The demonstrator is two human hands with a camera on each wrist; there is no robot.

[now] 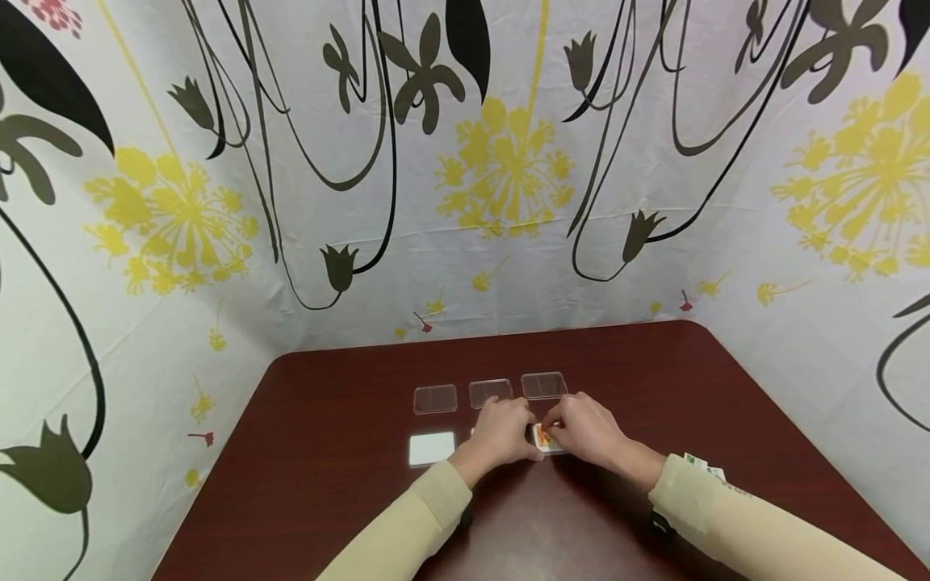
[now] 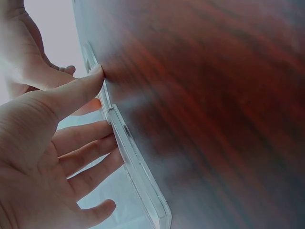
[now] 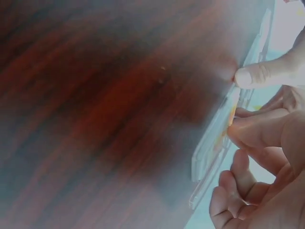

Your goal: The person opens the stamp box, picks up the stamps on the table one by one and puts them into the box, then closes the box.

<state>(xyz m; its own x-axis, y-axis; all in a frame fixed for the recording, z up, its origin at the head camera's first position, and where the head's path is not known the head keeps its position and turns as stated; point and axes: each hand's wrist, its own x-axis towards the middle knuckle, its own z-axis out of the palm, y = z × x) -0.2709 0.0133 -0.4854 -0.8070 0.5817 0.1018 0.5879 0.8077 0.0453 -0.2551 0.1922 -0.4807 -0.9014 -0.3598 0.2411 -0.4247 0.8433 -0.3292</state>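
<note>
1. Dark table (image 1: 327, 452): head view alone shows three clear cases (image 1: 490, 393) far of both hands.
2. Right hand (image 1: 584, 428) pinches card case (image 1: 546, 438); left hand (image 1: 501, 428), fingers straight, touches a case edge beside it.

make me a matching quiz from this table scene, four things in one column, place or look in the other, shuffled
Things:
1. white card case
2. orange-printed card case
3. three empty clear cases
4. left hand

Place or look:
A. in a row at the far side, beyond the hands
B. under the fingertips of the right hand
C. lying alone on the table, left of both hands
D. resting on the table between the white case and the orange-printed one

Pairs: 1-C, 2-B, 3-A, 4-D
</note>
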